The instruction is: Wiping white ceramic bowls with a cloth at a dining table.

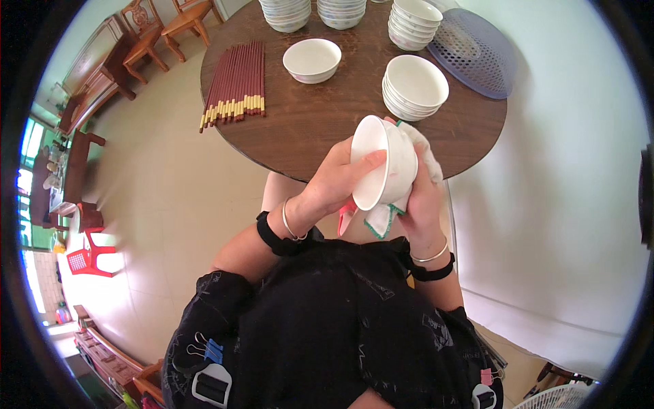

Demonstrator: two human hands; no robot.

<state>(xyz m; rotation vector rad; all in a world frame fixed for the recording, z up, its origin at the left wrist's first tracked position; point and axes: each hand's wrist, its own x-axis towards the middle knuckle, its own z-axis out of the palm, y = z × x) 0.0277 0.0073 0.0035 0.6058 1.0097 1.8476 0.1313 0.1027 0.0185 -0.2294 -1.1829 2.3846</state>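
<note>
A white bowl [401,166] is tilted on its side in front of me, its opening turned to the left. My left hand [340,176] grips its near rim, with the thumb inside the bowl. Against the bowl's outer side, my right hand [424,197] holds a white cloth [428,153] with green edging. Part of that cloth hangs below the bowl. Just beyond my hands, a short stack of white bowls [416,87] stands on the round wooden table [317,138]. Farther left sits a single white bowl [311,60].
Many reddish-brown chopsticks [237,82] with yellow bands lie at the table's left, some ends past the edge. Bowl stacks [286,15] stand at the back, another [414,25] at back right. A perforated blue-grey plastic cover [475,53] leans by the wall [557,153].
</note>
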